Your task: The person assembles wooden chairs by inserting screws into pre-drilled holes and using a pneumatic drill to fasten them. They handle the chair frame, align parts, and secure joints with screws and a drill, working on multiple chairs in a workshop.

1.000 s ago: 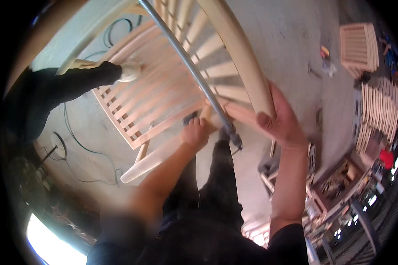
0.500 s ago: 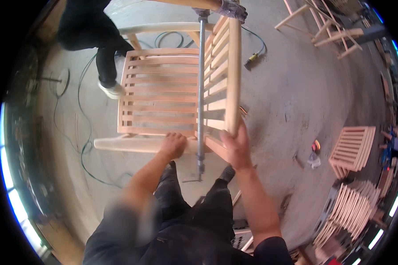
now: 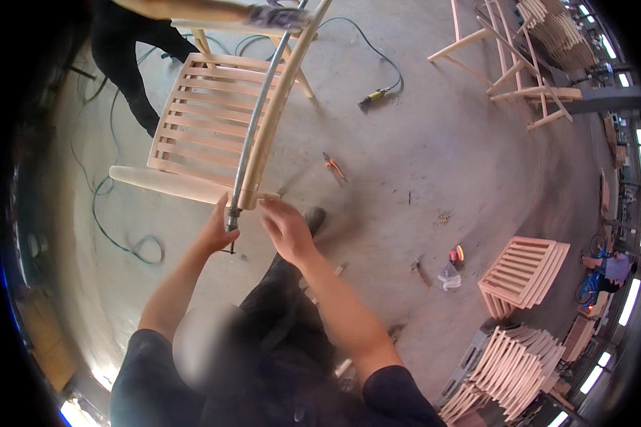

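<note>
A wooden slatted chair stands in front of me, its pale back frame leaning across the view. Alongside that frame runs a long metal bar clamp. My left hand is at the clamp's near end, thumb and fingers around its screw part, beside the front of the pale armrest. Just right of the frame's near end, my right hand is open, its fingertips close to a short wooden piece. At the far end, a co-worker's gloved hand rests on the clamp and frame.
Pliers and a yellow-ended air tool on a green hose lie on the floor to the right. Beyond them are stacked slatted panels, a pile of wooden frames and a wooden frame on legs. The co-worker's legs are at far left.
My left hand has gone from the armrest to the clamp's near end. My right hand has let go of the back frame. Chair and clamp now appear tilted and farther left in view.
</note>
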Available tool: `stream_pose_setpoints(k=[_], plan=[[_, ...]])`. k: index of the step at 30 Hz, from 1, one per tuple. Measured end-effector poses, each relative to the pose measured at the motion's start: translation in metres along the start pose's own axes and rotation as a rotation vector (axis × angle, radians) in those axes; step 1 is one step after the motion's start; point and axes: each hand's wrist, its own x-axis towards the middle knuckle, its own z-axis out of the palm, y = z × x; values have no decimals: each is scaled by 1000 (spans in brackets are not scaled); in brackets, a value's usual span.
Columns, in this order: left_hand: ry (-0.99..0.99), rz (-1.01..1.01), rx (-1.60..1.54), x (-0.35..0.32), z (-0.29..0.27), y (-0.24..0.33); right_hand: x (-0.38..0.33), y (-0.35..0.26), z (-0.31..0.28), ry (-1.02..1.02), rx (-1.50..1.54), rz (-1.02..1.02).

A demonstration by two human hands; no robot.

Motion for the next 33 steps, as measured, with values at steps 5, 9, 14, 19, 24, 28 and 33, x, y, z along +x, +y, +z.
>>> stream_pose_setpoints(k=[5, 9, 14, 19, 24, 28, 33], plan=[[309, -181, -273, -13, 33, 87, -157, 137, -65, -272, -210, 532], [628, -260, -426, 36, 81, 80, -220, 168, -177, -297, -291, 1154], [636, -381, -549, 51, 88, 83, -287, 255, -271, -460, -507, 1176], [619, -625, -390, 69, 74, 137, -224, 319, -338, -379, -530, 1151], [934, -727, -602, 65, 100, 130, -42, 353, -392, -348, -498, 1174], [1189, -761, -676, 85, 108, 146, 52, 427, -416, -415, -559, 1000], [1527, -770, -662, 57, 110, 89, 119, 543, -405, -654, -768, 1015]])
